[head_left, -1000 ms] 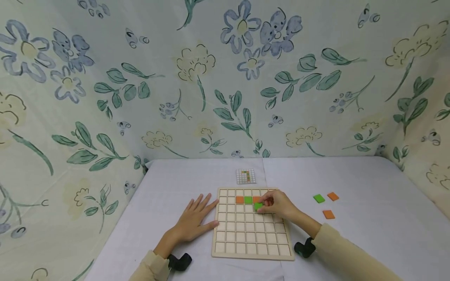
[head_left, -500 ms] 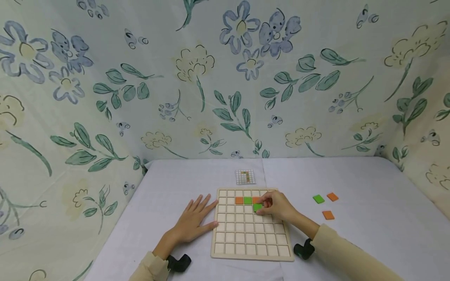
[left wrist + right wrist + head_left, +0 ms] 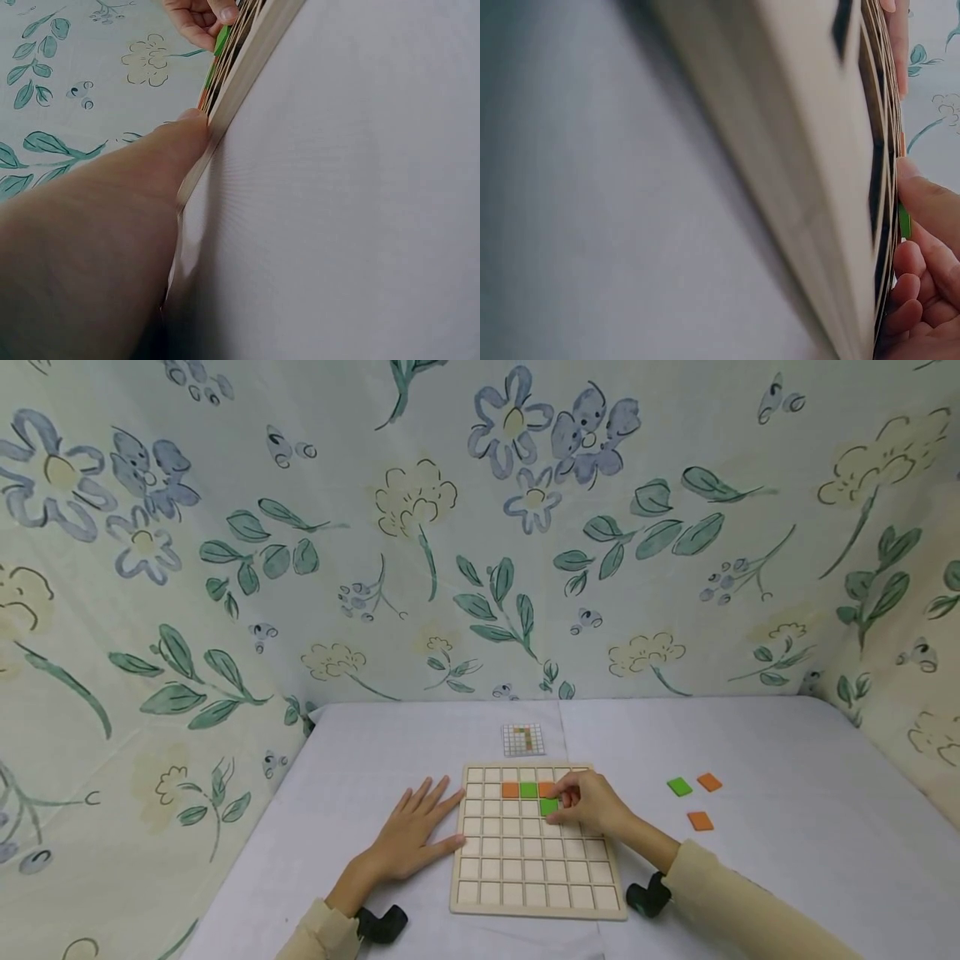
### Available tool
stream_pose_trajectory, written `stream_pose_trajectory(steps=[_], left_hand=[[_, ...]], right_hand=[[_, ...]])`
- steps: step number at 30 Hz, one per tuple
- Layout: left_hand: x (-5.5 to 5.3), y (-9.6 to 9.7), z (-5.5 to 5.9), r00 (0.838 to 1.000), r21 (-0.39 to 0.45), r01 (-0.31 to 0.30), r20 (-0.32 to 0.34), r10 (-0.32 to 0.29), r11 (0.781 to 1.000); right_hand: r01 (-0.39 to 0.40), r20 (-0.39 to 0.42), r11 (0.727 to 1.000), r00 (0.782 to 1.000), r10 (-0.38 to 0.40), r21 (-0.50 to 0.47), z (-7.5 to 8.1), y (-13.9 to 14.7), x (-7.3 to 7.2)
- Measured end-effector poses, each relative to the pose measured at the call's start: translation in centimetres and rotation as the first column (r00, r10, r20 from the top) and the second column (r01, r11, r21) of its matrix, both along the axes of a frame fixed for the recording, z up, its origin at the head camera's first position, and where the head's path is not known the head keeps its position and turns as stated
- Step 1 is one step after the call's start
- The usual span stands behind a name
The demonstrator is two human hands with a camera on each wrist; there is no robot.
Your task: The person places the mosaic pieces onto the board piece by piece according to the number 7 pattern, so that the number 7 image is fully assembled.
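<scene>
A pale wooden grid board (image 3: 523, 891) lies on the white cloth. My right hand (image 3: 594, 803) pinches a green square tile (image 3: 549, 807) between thumb and fingers, at a cell in the second row; the right wrist view shows this green tile (image 3: 905, 221) edge-on between thumb and finger. Just above it, an orange tile (image 3: 546, 789) is partly covered by my fingers. The same row holds another green tile (image 3: 528, 790) and an orange one (image 3: 510, 790) to the left. With fingers spread, my left hand (image 3: 412, 833) lies flat, its thumb and fingertips at the board's left edge.
A small card printed with a coloured grid (image 3: 523, 740) lies behind the board. On the cloth to the right are a loose green tile (image 3: 679, 787) and two orange tiles, one farther back (image 3: 709, 782) and one nearer (image 3: 701, 821). A flowered curtain (image 3: 480, 552) stands behind the table.
The green tile in my right hand has shifted slightly toward me and now sits squarer within its cell. The left hand stays where it was.
</scene>
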State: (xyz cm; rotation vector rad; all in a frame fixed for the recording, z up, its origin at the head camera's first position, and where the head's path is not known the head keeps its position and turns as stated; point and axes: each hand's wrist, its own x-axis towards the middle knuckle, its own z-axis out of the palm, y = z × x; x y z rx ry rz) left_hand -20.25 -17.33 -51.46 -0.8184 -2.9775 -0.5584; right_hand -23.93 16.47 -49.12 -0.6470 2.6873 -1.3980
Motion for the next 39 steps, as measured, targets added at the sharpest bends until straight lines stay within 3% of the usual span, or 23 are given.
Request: stream_pose_trajectory(steps=[9, 19, 32, 39], left_hand=[[0.0, 0.0, -0.1, 1.0, 0.005, -0.001, 0.001, 0.001, 1.0], [0.0, 0.0, -0.2, 1.0, 0.0, 0.002, -0.009, -0.002, 1.0], [-0.1, -0.1, -0.4, 1.0, -0.006, 0.001, -0.008, -0.001, 1.0], [-0.1, 0.0, -0.4, 1.0, -0.008, -0.003, -0.006, 0.003, 1.0]], right_hand=[[-0.018, 0.022, 1.0, 1.0, 0.018, -0.01, 0.1, 0.3, 0.0], [-0.034, 0.042, 0.998, 0.998, 0.036, -0.059, 1.4, 1.5, 0.2], [0.011, 0.038, 0.998, 0.999, -0.008, -0.069, 4.3, 6.1, 1.9], [0.061, 0.028, 0.997, 0.998, -0.06, -0.049, 4.8, 9.7, 3.2]])
